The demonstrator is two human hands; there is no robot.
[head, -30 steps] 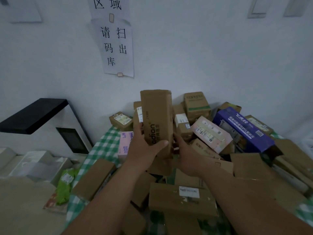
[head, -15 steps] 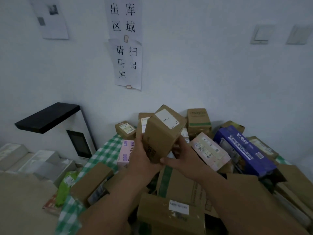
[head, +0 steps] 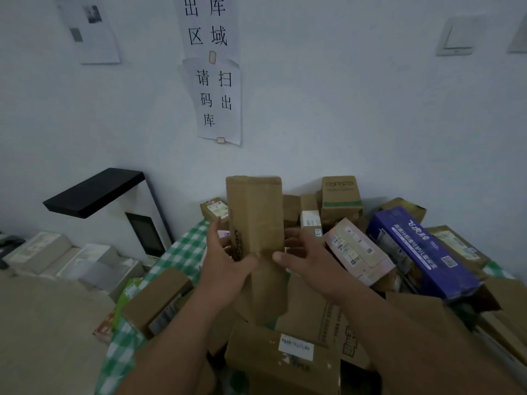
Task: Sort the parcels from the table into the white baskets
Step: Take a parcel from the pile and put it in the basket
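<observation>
- You hold the tall cardboard parcel [head: 254, 223] upright above the heaped surface [head: 182, 252], probably to look for its label.
- Left hand [head: 225, 269] grips its lower left edge; right hand [head: 305, 258] steadies the right side, thumb on the front.
- No white basket in view.

Upper wall sheet [head: 209, 24] reads 出库区域; the sheet below it [head: 218, 101] reads 请扫码出库. Right of these, low down, the blue box [head: 422, 252] shows 飞虎牌 (smaller print unreadable).
</observation>
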